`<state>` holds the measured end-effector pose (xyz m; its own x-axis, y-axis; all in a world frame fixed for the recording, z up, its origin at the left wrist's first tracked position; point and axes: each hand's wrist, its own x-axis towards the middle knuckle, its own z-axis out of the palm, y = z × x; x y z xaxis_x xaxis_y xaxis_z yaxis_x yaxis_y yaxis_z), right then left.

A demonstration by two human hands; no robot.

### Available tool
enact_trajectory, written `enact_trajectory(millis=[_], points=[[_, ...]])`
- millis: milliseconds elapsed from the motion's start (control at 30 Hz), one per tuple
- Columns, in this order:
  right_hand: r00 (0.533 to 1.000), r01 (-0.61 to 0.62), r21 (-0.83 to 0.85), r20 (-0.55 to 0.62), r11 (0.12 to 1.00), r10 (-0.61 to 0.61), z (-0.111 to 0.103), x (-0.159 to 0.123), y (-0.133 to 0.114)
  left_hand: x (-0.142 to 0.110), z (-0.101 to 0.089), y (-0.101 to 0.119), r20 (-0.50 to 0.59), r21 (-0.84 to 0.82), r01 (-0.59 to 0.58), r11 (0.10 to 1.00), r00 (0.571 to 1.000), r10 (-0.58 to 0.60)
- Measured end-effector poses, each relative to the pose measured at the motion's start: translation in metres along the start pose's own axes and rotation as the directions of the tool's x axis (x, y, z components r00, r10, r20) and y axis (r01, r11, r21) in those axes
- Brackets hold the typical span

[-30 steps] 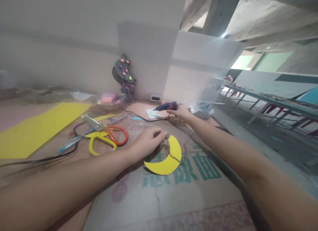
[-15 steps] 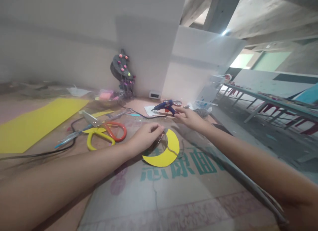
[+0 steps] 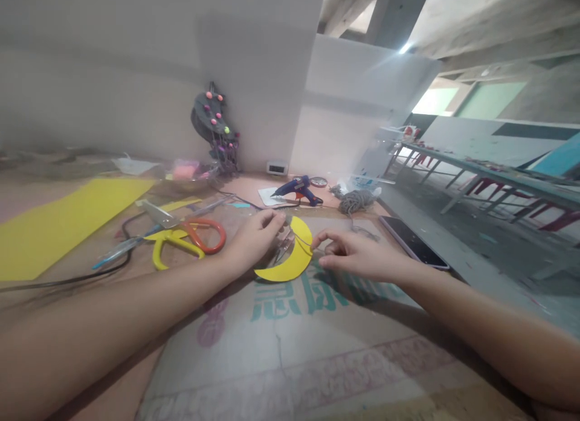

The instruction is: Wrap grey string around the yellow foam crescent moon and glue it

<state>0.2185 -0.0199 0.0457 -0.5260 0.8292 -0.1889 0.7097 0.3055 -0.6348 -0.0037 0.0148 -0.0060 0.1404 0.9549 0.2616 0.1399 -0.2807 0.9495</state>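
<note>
My left hand [image 3: 258, 240] pinches the upper tip of a yellow crescent cutout [image 3: 290, 270], held just above the printed cardboard. A strand of grey yarn [image 3: 302, 242] crosses the crescent's face toward its right edge. There my right hand [image 3: 347, 252] has its index finger bent at the rim, with the yarn running in between finger and thumb. A blue glue gun [image 3: 294, 186] rests behind the hands, its nozzle over a white paper piece [image 3: 267, 196]. Large scissors [image 3: 190, 235] with one orange and one yellow handle lie to the left of my left hand.
A ball of grey yarn [image 3: 357, 200] sits behind my right hand, and a phone [image 3: 414, 243] lies at the table's right edge. Yellow sheet [image 3: 67, 224] is at left. A decorated grey crescent [image 3: 208, 116] leans on the wall near a small digital display [image 3: 277, 168].
My right hand has left the glue gun and come down to the crescent's right edge, where it takes the yarn. The left hand still holds the crescent, and the view has shifted slightly.
</note>
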Motion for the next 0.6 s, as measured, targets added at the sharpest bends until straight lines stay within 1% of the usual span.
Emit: enact_trajectory(millis=[33,100,167,200,267,333,400,433,500,567,600], points=[[0.996,0.027,-0.096,-0.082,0.995,-0.035,-0.001,0.0,-0.002,0.0,0.001,-0.001,0.034,0.006,0.003,1.0,0.999,-0.003],[0.967,0.083,-0.235,-0.214,0.968,-0.135,-0.002,-0.002,-0.005,-0.001,0.001,-0.002,0.106,0.066,-0.025,0.997,0.994,0.017],[0.928,0.138,-0.296,-0.295,0.945,-0.227,-0.005,-0.003,-0.005,-0.002,0.001,-0.003,0.165,0.113,-0.037,0.993,0.986,0.017],[0.91,0.15,-0.315,-0.326,0.937,-0.255,-0.007,-0.003,-0.005,-0.003,0.0,-0.003,0.186,0.126,-0.032,0.992,0.983,0.009],[0.871,0.136,-0.367,-0.399,0.92,-0.287,-0.012,-0.002,0.0,-0.004,0.0,-0.002,0.217,0.138,-0.009,0.99,0.976,-0.022],[0.824,0.096,-0.422,-0.475,0.901,-0.31,-0.017,0.002,0.008,-0.005,-0.001,0.0,0.229,0.156,0.008,0.988,0.972,-0.044],[0.787,0.067,-0.436,-0.53,0.897,-0.316,-0.021,0.008,0.019,-0.005,0.0,0.001,0.241,0.173,0.01,0.985,0.969,-0.052],[0.782,0.058,-0.422,-0.544,0.905,-0.304,-0.022,0.011,0.024,-0.005,0.0,0.001,0.245,0.179,0.008,0.984,0.968,-0.053],[0.792,0.041,-0.355,-0.558,0.934,-0.246,-0.021,0.016,0.03,-0.005,0.0,0.002,0.248,0.186,0.009,0.982,0.967,-0.056],[0.816,0.019,-0.243,-0.557,0.97,-0.155,-0.017,0.018,0.031,-0.005,0.001,0.002,0.248,0.199,0.009,0.98,0.967,-0.059],[0.833,0.023,-0.158,-0.544,0.987,-0.106,-0.013,0.018,0.029,-0.005,0.001,0.002,0.251,0.209,0.003,0.978,0.966,-0.057]])
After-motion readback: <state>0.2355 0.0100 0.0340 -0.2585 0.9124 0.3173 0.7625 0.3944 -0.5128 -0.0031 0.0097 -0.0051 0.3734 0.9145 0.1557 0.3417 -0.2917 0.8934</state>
